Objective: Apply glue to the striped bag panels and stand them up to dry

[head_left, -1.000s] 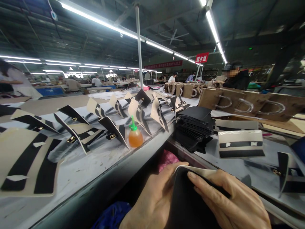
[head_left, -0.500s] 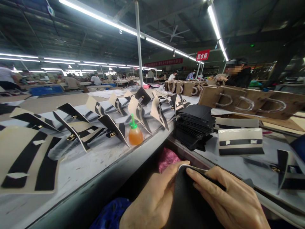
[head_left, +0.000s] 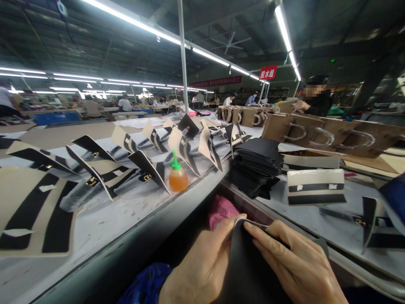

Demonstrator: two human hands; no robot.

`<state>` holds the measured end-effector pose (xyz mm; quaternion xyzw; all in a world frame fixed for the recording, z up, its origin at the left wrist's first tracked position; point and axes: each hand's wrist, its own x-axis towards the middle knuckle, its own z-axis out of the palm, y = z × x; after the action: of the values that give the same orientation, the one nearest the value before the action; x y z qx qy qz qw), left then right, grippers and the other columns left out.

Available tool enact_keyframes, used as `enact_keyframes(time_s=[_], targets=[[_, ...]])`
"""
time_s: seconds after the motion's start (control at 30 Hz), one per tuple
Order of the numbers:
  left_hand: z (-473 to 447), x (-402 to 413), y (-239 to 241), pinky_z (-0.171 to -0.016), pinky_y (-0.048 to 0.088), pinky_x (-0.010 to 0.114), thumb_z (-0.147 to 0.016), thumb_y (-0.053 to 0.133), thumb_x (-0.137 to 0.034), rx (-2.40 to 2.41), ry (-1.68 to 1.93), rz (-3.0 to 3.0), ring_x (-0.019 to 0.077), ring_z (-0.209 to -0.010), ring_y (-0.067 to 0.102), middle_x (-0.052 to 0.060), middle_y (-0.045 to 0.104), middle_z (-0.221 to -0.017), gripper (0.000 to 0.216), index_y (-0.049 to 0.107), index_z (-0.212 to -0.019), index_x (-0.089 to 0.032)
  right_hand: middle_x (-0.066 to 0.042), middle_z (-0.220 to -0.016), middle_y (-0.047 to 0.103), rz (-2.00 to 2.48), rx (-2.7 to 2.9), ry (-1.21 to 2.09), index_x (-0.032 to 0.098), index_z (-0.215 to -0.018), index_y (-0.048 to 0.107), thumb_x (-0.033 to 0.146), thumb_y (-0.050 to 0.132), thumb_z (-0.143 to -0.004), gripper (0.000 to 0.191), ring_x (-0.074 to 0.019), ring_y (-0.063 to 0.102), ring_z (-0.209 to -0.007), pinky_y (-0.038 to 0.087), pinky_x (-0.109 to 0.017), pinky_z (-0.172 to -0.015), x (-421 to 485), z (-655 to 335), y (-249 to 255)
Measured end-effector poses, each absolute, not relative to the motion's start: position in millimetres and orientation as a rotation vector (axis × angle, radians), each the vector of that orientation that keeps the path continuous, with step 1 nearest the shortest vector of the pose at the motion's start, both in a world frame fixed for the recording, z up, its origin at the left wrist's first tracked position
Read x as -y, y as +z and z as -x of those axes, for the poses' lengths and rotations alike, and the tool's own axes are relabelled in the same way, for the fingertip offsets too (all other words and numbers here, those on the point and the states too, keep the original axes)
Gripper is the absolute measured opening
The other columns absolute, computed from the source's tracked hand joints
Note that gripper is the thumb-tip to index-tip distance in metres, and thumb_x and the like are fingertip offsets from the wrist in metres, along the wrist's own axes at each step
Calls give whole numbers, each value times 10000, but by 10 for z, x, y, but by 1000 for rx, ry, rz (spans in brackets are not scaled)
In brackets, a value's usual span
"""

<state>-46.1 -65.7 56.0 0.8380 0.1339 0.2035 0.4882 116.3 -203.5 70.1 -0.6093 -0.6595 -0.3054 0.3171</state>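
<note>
My left hand (head_left: 202, 266) and my right hand (head_left: 297, 266) together hold a black leather panel (head_left: 247, 270) with a pale lining, low in front of me. The left thumb presses its upper edge while the right fingers lie flat across its face. A stack of black cut pieces (head_left: 257, 166) sits on the table just beyond. Cream-and-black bag panels (head_left: 104, 173) with metal clasps stand folded in a row to the left.
An orange glue bottle with a green nozzle (head_left: 178, 177) stands near the table edge. A cream panel with black stripes (head_left: 314, 188) lies to the right. Brown boards with handles (head_left: 329, 135) stand behind. A person (head_left: 316, 101) works at the far right; a pole (head_left: 183, 63) rises mid-table.
The black panel has been pressed closer together, with less pale lining showing at its top edge. Both hands shifted slightly lower in view.
</note>
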Motion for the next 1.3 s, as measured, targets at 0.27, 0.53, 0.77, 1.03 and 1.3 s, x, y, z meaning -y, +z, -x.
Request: enact_keyframes(time_s=[0.27, 0.53, 0.77, 1.03, 1.3], targets=[[408, 574, 764, -828, 517, 230, -1038, 368, -450, -200, 471, -1875, 153, -834, 620, 8, 715, -951, 411, 646, -1288, -279, 29, -687, 506, 1614, 1754, -806, 186, -1239, 632, 99, 487, -997, 295, -82, 505, -541, 419, -178, -501, 2004, -1170, 707], [264, 574, 692, -709, 455, 187, -1027, 470, -318, -108, 663, -1896, 103, -747, 597, -5, 676, -880, 194, 633, -1048, -215, 25, -697, 568, 1594, 1732, -833, 200, -1210, 628, 134, 476, -1015, 256, -83, 544, -538, 436, -189, -508, 1988, -1129, 692], [443, 617, 735, -599, 400, 217, -1012, 491, -318, -355, 943, -2051, 87, -578, 531, -55, 640, -714, 188, 674, -1004, -275, 6, -802, 685, 1677, 1326, -752, 215, -1005, 609, 314, 610, -975, 103, -125, 680, -687, 543, -215, -685, 2053, -1114, 659], [485, 688, 717, -743, 446, 203, -1006, 505, -257, -310, 1142, -2106, 81, -681, 616, -145, 770, -965, 249, 679, -1103, -406, 29, -786, 666, 1627, 1181, -693, 233, -892, 620, 200, 648, -926, 54, -111, 668, -700, 527, -201, -685, 2069, -1052, 660], [461, 737, 640, -799, 479, 166, -1006, 527, -201, -219, 1268, -2158, 63, -821, 701, -145, 785, -1076, 285, 664, -1169, -389, 52, -714, 658, 1655, 1102, -624, 231, -853, 640, 227, 671, -902, 59, -94, 656, -628, 525, -178, -634, 2072, -1058, 628]])
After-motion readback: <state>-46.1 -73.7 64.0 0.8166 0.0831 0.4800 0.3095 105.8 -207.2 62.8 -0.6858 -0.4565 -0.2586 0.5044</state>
